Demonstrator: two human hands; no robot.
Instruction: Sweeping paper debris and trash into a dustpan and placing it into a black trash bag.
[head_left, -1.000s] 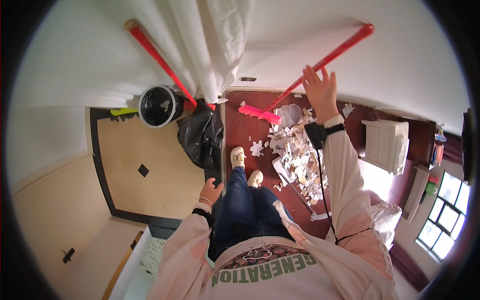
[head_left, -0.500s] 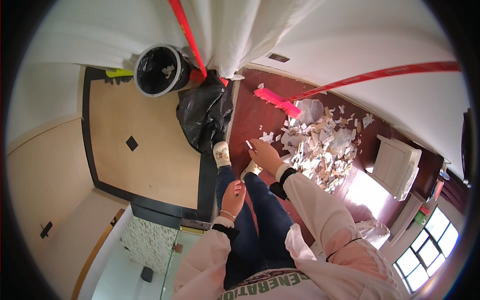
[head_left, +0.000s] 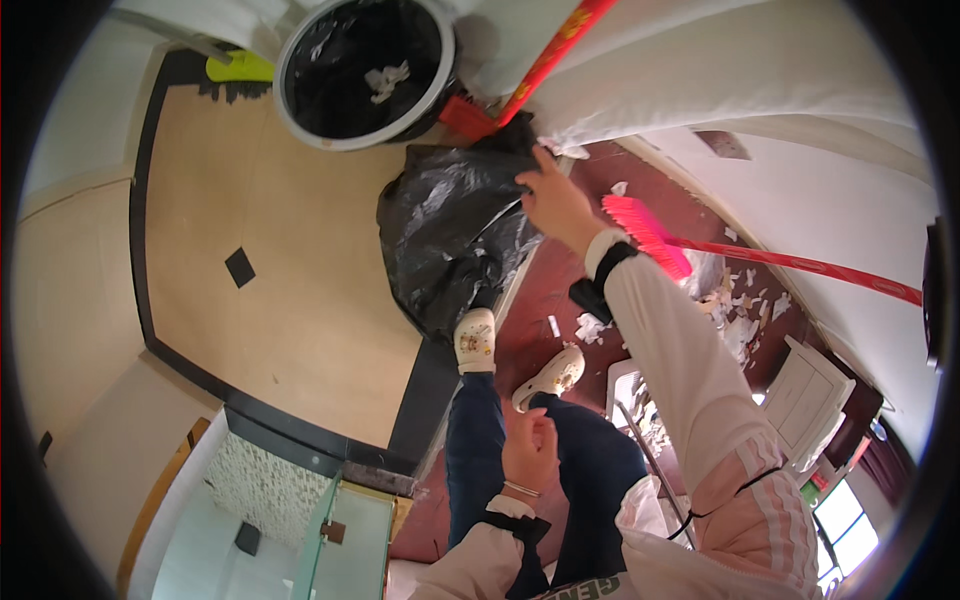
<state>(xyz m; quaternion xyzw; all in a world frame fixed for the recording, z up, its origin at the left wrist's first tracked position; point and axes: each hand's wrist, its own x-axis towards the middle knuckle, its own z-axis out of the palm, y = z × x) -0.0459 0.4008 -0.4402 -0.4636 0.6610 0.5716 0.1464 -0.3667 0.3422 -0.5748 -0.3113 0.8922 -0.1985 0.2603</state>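
My right hand (head_left: 558,205) reaches forward to the right edge of a crumpled black plastic bag (head_left: 450,225) on the floor. Its index finger is stretched out and the thumb stands apart. Whether the fingertips touch the bag I cannot tell. Over my right thigh hangs my left hand (head_left: 530,455), fingers curled in, with nothing visible in it. Behind the bag stands a grey-rimmed bin (head_left: 448,75) with a black liner and some crumpled white paper inside. A small white strip (head_left: 553,326) lies on the red floor by my right shoe.
A pink-bristled broom (head_left: 645,235) with a red handle leans right, beside scattered paper scraps (head_left: 738,330). Another red pole (head_left: 555,60) stands by the bin. A white-edged object (head_left: 622,385) with a thin rod is partly behind my right arm. A white cabinet (head_left: 805,395) stands right.
My view has moved closer to the bin and bag. My right hand has gone from near the white strip, forward to the bag's edge. My left hand stays low.
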